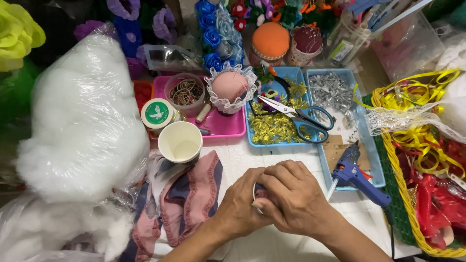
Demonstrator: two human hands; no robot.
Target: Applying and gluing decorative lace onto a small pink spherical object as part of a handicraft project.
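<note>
Both my hands meet at the bottom centre of the head view, wrapped around a small round white-rimmed object (257, 193) that is almost wholly hidden. My left hand (240, 206) cups it from the left. My right hand (296, 196) lies over the top with the fingers curled down around it. Patterned pink and navy cloth (191, 199) lies just left of my hands, with an empty white paper cup (180, 141) above it. A blue glue gun (357, 175) rests to the right of my right hand.
A big bag of white stuffing (82, 121) fills the left. Behind are a pink tray (228, 125) with a lace-trimmed pink cushion (229, 87), a blue tray (252, 131) with scissors (298, 115) and gold trims, and a basket (393, 160) of ribbons at right.
</note>
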